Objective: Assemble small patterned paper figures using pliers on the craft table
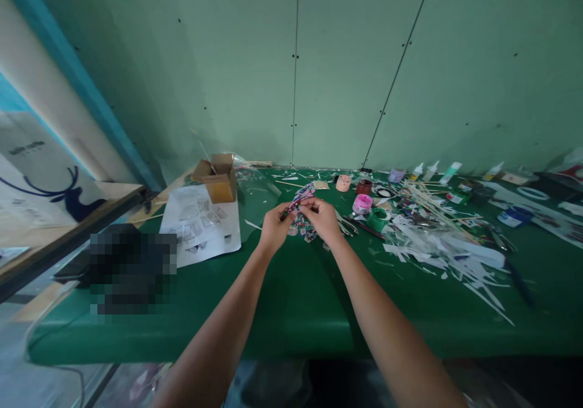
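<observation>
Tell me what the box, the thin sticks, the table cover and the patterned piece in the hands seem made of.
Box: likely cardboard, brown; folded flaps.
Sticks: probably bamboo or wood, unpainted; pale tan and straight.
Cover: perhaps vinyl, smooth; soft sheen near the front edge.
Patterned piece: fabric or paper, finish unclear; multicoloured, but too small to tell.
</observation>
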Tool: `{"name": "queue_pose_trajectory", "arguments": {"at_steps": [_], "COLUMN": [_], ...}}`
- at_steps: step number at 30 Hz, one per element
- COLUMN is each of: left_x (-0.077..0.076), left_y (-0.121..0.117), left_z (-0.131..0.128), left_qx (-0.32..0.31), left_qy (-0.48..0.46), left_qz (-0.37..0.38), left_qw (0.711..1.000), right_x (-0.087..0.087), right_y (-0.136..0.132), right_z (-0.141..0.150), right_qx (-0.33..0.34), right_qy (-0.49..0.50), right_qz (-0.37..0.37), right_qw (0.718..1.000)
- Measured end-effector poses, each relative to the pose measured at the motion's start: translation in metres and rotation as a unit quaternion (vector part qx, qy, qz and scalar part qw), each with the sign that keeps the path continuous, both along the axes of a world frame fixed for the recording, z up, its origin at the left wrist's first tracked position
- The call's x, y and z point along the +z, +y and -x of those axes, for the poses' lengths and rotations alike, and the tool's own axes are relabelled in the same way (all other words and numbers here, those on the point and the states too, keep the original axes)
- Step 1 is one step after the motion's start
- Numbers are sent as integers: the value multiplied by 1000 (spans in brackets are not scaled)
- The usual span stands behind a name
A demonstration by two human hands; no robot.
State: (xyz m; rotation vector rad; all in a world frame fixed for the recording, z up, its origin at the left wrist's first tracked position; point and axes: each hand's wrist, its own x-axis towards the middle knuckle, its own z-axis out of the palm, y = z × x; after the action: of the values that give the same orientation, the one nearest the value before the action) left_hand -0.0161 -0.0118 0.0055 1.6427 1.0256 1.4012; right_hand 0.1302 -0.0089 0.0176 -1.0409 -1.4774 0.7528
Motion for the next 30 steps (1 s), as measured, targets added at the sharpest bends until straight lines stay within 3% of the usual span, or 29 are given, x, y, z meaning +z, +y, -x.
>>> {"name": "queue_pose_trajectory", "arguments": {"at_steps": [14,24,30], "left_x": [-2,2,1], "left_y": [2,-2,-3], "left_z": [3,1,-1], "left_qx": [39,37,47], "left_qy": [48,61,76], "left_qz": [-10,-3,-13], "left_qw": [998,997,996], "right_x": [5,9,5], "right_y": [-10,-14,-13], "right_z": [-2,-11,-7], "right_qx": [-16,12,-10], "right_qy": [-117,-258,-234], "right_qz": [-67,-121,-117], "right_qw": [991,958,965]}}
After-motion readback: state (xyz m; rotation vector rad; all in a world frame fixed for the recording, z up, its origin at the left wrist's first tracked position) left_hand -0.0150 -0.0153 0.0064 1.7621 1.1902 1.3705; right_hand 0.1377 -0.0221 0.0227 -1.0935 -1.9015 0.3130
